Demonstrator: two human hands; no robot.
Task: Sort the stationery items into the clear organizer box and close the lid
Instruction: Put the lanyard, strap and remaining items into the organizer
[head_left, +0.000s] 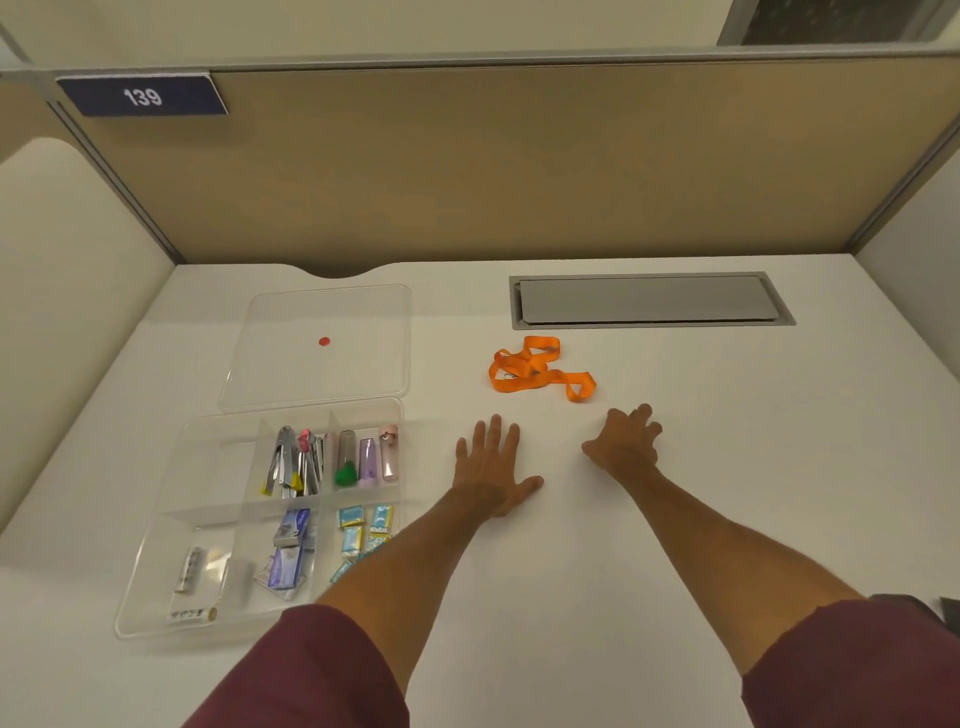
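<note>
Left hand (493, 467) flat on white desk (727, 467), fingers straight, holding nothing. Right hand (626, 441) released, fingers loosely spread. Crumpled orange fabric lanyard (537, 370) just beyond hands. Clear plastic organizer box (208, 519) left, hinged lid (322, 312) open, compartments part-filled.

1. My left sleeve (311, 675): maroon, plain fabric, short cut, hem ends around the elbow.
2. My right sleeve (857, 665): same maroon, same cut, hem at the elbow.
3. Forearms bare below both hems.
4. My left hand (493, 467) and right hand (626, 447): bare.
</note>
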